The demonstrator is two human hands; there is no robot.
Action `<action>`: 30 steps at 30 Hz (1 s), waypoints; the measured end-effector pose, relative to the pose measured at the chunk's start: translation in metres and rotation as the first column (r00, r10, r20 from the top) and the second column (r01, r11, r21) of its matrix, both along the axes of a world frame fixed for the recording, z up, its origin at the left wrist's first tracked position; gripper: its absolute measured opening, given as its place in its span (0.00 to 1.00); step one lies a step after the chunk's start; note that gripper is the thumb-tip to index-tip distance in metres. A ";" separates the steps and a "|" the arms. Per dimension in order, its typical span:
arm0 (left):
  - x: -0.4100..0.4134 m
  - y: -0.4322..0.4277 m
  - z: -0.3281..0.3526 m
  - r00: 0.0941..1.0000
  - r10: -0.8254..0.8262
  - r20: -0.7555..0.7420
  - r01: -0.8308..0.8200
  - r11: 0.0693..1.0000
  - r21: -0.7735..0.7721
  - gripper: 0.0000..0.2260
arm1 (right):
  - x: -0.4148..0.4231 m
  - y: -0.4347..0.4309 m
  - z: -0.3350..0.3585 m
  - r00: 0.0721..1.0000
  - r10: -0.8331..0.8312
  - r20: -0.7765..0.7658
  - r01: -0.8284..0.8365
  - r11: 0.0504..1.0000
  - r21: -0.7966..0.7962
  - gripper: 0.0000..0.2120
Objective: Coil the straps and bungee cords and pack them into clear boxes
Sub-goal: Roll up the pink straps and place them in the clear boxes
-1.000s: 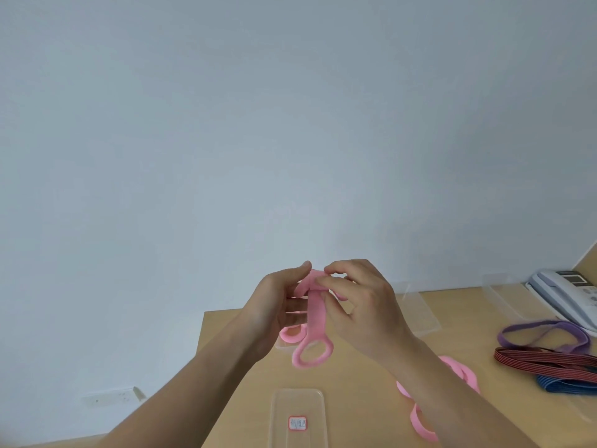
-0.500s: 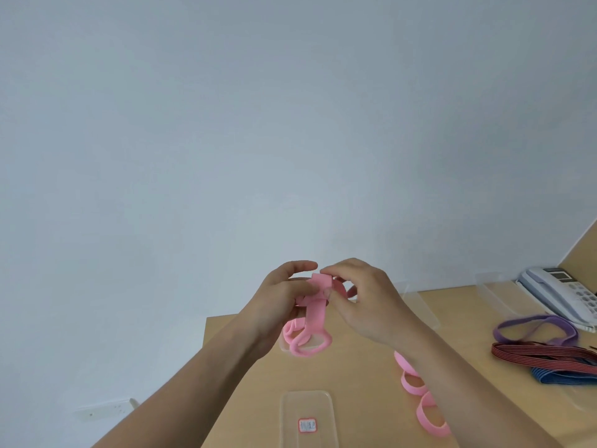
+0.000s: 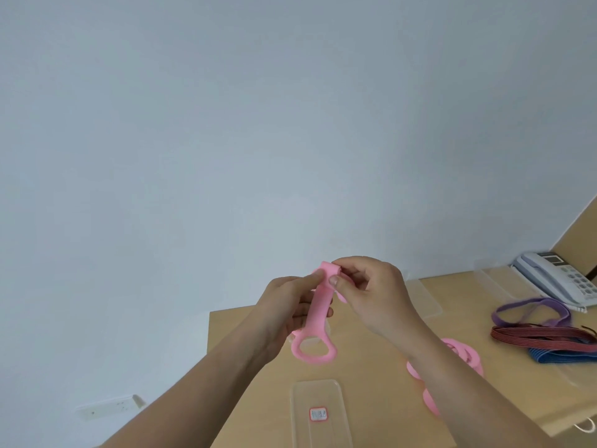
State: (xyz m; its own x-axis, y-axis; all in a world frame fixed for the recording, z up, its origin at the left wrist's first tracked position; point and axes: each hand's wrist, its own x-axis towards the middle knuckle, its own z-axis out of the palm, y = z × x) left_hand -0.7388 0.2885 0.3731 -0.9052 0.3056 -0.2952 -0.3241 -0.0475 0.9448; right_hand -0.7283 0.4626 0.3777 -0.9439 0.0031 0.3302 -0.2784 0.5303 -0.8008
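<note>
Both hands hold a pink strap (image 3: 318,313) up above the wooden table (image 3: 371,367). My left hand (image 3: 287,313) grips its flat band, thumb on the rolled top end. My right hand (image 3: 368,294) pinches that rolled end from the right. The strap's loop handle hangs below the hands. More of the pink strap (image 3: 465,357) lies on the table behind my right forearm. A clear box (image 3: 318,412) with a red label sits near the front. Purple (image 3: 529,310), red (image 3: 542,336) and blue (image 3: 568,355) straps lie at the right.
A clear lid or box (image 3: 426,295) lies behind my right hand, and another clear box (image 3: 494,279) sits by a white desk phone (image 3: 555,279) at the far right. The table's left edge runs beneath my left forearm. A wall socket (image 3: 109,407) is low on the left.
The hands have risen slightly and the strap's loop handle now hangs lower, with more flat band showing below the rolled end.
</note>
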 end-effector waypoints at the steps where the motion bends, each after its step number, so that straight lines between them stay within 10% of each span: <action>1: 0.000 0.000 0.000 1.000 0.004 0.020 -0.004 1.000 -0.014 0.20 | 0.001 -0.001 -0.003 1.000 -0.015 -0.004 0.015 1.000 -0.002 0.07; 21: -0.039 0.054 0.001 0.990 0.131 0.043 -0.132 0.991 0.023 0.21 | -0.058 0.052 -0.025 0.864 0.182 -0.469 -0.024 0.946 0.323 0.14; 30: -0.049 0.073 -0.003 0.987 0.105 -0.121 -0.108 0.994 -0.017 0.09 | -0.075 0.077 -0.012 0.964 0.150 -0.221 -0.102 0.971 0.217 0.14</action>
